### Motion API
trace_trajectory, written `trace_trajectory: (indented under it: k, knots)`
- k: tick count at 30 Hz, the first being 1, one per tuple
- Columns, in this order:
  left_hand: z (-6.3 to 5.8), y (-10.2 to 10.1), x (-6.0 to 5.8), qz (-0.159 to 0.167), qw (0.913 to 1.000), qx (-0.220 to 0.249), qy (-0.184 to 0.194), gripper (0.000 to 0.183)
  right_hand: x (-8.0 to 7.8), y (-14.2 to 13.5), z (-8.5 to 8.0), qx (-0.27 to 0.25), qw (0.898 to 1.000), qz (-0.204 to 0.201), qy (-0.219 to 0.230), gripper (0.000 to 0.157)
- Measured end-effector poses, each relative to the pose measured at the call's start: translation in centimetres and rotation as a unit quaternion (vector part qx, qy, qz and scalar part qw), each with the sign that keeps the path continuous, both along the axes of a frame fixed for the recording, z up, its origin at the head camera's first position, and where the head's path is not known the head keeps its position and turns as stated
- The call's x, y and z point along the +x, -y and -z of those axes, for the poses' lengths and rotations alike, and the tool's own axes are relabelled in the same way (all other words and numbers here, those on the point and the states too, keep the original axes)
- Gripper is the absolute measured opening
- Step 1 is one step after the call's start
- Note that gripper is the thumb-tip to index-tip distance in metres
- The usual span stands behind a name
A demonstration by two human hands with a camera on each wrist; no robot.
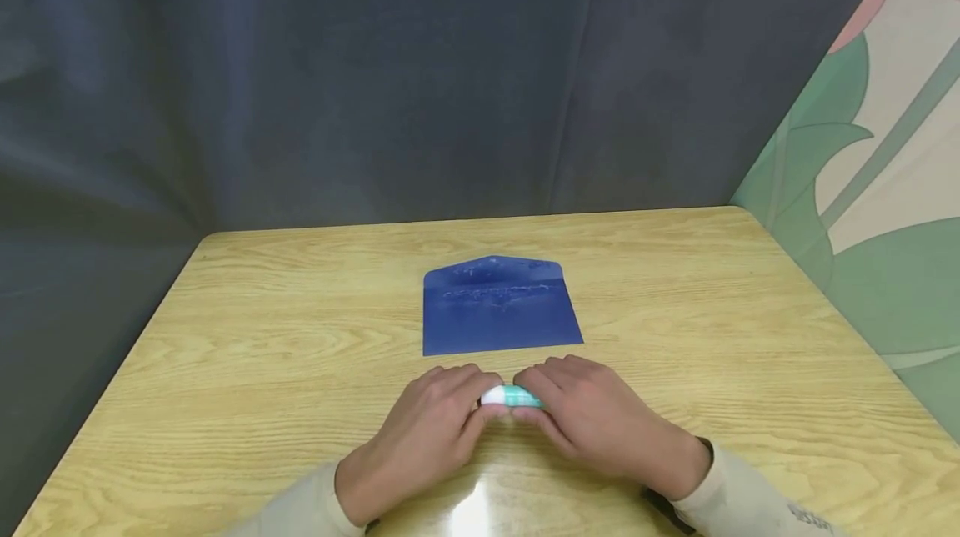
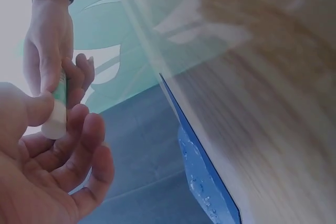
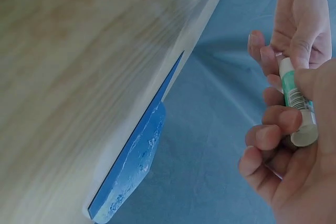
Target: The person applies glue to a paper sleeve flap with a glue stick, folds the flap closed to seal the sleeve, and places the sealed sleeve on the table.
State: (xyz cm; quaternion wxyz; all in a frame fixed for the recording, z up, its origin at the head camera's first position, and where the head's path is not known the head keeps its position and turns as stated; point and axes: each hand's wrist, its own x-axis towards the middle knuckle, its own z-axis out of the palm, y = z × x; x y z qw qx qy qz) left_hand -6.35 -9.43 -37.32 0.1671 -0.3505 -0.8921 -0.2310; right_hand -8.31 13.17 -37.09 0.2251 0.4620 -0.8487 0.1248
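Both hands hold a glue stick [image 1: 517, 396] with a white cap and a green labelled body, above the near part of the table. My left hand [image 1: 431, 420] pinches the white cap end between thumb and fingers. Around the green body curl the thumb and fingers of my right hand [image 1: 588, 412]; a barcode and the pale base show in the right wrist view. Just beyond the hands lies a blue envelope [image 1: 498, 324], its pointed flap unfolded away from me. Whitish smears of glue [image 1: 495, 293] mark the flap and the strip below the fold.
The envelope lies on a wood-grain table [image 1: 285, 337]. A dark curtain [image 1: 405, 87] hangs behind the table and along its left side. On the right stands a wall panel [image 1: 892, 270] with painted leaves and flowers.
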Motion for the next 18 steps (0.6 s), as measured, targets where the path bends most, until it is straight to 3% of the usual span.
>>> trace_trajectory:
  k: [10,18]
  knots:
    - [0.1,-0.08,0.09,0.022,0.9994,0.024,-0.01,0.021,0.2,0.09,-0.1,-0.013,1.0,-0.001,0.006,0.023]
    - [0.11,0.17,-0.05,0.035,0.9986,-0.004,-0.039,0.022,-0.07,-0.16,-0.43,-0.012,0.999,-0.02,0.031,0.019]
